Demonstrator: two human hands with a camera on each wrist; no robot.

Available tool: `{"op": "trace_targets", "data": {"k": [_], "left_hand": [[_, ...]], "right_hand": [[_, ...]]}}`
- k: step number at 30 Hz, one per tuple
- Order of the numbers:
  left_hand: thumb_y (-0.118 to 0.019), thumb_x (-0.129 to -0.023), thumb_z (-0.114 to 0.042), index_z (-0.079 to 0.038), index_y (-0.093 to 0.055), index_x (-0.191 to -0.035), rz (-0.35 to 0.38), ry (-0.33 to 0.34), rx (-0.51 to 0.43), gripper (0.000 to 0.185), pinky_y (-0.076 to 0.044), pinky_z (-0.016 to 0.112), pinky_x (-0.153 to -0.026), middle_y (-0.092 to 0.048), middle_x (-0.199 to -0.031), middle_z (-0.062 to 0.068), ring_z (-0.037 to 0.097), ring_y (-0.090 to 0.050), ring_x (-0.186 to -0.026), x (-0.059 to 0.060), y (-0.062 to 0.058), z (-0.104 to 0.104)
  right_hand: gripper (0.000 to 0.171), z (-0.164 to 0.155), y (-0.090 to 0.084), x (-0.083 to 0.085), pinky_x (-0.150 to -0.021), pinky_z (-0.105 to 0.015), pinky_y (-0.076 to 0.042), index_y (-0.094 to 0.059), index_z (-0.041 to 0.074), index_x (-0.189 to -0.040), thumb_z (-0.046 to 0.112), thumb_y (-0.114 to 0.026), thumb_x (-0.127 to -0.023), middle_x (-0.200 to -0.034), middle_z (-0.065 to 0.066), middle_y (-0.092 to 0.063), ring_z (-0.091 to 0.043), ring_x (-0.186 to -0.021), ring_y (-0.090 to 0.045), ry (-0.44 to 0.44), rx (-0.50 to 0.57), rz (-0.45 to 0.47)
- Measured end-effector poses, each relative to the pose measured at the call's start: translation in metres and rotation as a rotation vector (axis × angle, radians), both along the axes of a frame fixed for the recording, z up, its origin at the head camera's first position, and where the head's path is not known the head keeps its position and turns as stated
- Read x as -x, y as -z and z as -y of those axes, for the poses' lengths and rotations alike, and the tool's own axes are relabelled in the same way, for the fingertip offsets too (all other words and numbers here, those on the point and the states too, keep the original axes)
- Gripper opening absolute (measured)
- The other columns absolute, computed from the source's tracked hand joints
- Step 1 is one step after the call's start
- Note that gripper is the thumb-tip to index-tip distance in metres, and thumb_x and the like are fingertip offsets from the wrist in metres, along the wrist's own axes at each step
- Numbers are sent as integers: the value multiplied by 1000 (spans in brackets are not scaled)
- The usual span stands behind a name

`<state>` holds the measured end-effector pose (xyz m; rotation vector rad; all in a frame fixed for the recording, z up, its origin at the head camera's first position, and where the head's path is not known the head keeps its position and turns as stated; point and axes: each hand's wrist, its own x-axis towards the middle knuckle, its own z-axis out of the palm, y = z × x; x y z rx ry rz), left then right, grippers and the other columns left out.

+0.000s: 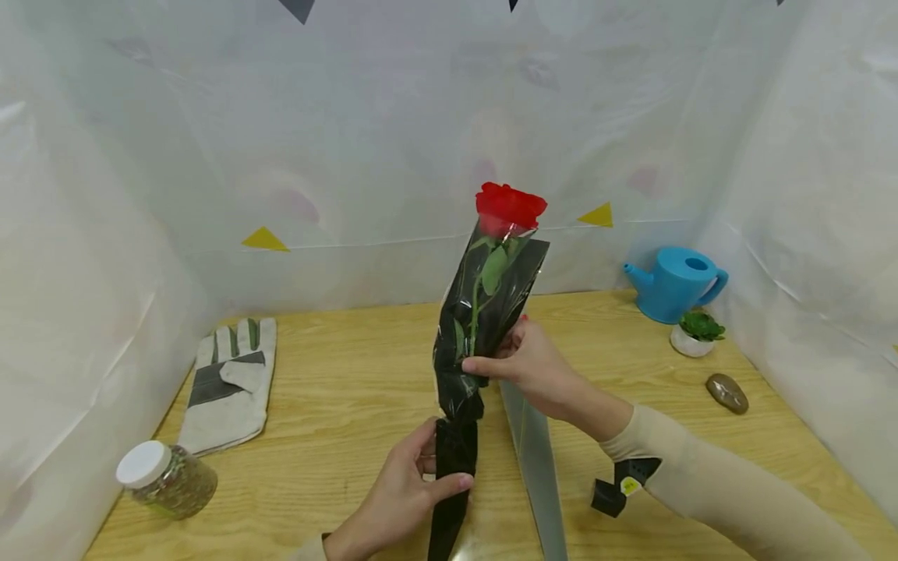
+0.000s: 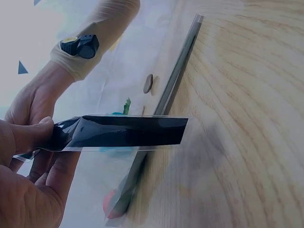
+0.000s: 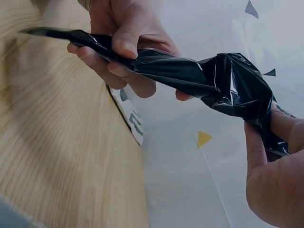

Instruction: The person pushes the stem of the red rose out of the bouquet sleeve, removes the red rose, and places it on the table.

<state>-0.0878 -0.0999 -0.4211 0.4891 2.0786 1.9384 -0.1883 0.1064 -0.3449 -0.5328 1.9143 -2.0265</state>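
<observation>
Above the wooden table (image 1: 337, 405), a red rose (image 1: 510, 206) is standing up tall inside a shiny black wrapper (image 1: 484, 312). The left hand (image 1: 403, 499) is holding the thin bottom end of the wrapper, with its thumb and fingers curled tight around it. The right hand (image 1: 529, 362) is pinching the wrapper higher up, just above the twisted part, with its fingers wrapped around the black plastic. In the right wrist view the black wrapper (image 3: 190, 76) is looking bunched and twisted between the two hands. In the left wrist view the flat tail of the wrapper (image 2: 128, 132) is sticking out past the thumb.

A clear plastic sheet (image 1: 536, 460) is lying on the table just under the right hand. A grey work glove (image 1: 231, 382) is lying flat far off to the left, and a jar with a white lid (image 1: 164, 479) is lying near it. A blue watering can (image 1: 675, 283) is sitting at the back right, with a little green plant in a white pot (image 1: 694, 333) just beside it and a brown stone (image 1: 727, 392) a bit nearer
</observation>
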Motion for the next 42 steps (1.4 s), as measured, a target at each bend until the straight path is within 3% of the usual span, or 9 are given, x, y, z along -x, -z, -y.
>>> {"op": "trace_targets", "data": {"k": [5, 11, 20, 28, 38, 42], "left_hand": [[-76, -89, -13, -8, -50, -140, 13, -7, -14, 57, -56, 30, -78, -67, -116, 12, 23, -69, -96, 0, -1, 1], [-75, -89, -11, -10, -53, -139, 28, 12, -47, 55, -56, 32, -78, -68, -116, 9, 26, -69, -97, 1, -1, 2], [-76, -88, -10, -5, -64, -125, 16, 25, -33, 39, -57, 32, -74, -71, -104, 14, 24, -71, -89, 3, 2, 3], [-77, -88, -12, -3, -66, -118, 52, 27, 2, 33, -57, 30, -70, -73, -99, 9, 23, -71, -86, -1, 6, 5], [-75, -90, -13, 1, -64, -121, 66, 54, -14, 35, -57, 32, -73, -71, -102, 10, 24, -71, -89, -4, 12, 13], [-75, -90, -13, 0, -65, -120, 22, 47, 56, 34, -56, 29, -74, -72, -101, 7, 18, -70, -88, -4, 13, 15]], "right_hand": [[53, -4, -1, 0, -93, -40, -51, -53, -3, -132, 7, -78, -86, -123, -18, -65, -30, -112, -63, -50, 65, 66], [44, -8, -5, 2, -80, -30, -51, -55, 1, -130, 5, -73, -90, -112, -9, -66, -18, -87, -58, -45, 109, 129], [43, -8, -13, 3, -78, -32, -53, -58, -1, -126, 6, -76, -88, -111, -12, -66, -21, -85, -57, -48, 82, 89], [47, -12, -18, 4, -91, -42, -52, -57, -1, -129, 7, -76, -87, -121, -16, -65, -31, -107, -63, -4, 40, 34], [46, -13, -23, 2, -87, -42, -54, -58, -1, -128, 5, -77, -87, -120, -17, -66, -32, -104, -64, 42, 26, -6], [47, -13, -23, 1, -87, -43, -54, -58, -2, -128, 2, -78, -85, -119, -19, -65, -32, -103, -64, 30, 25, -34]]}}
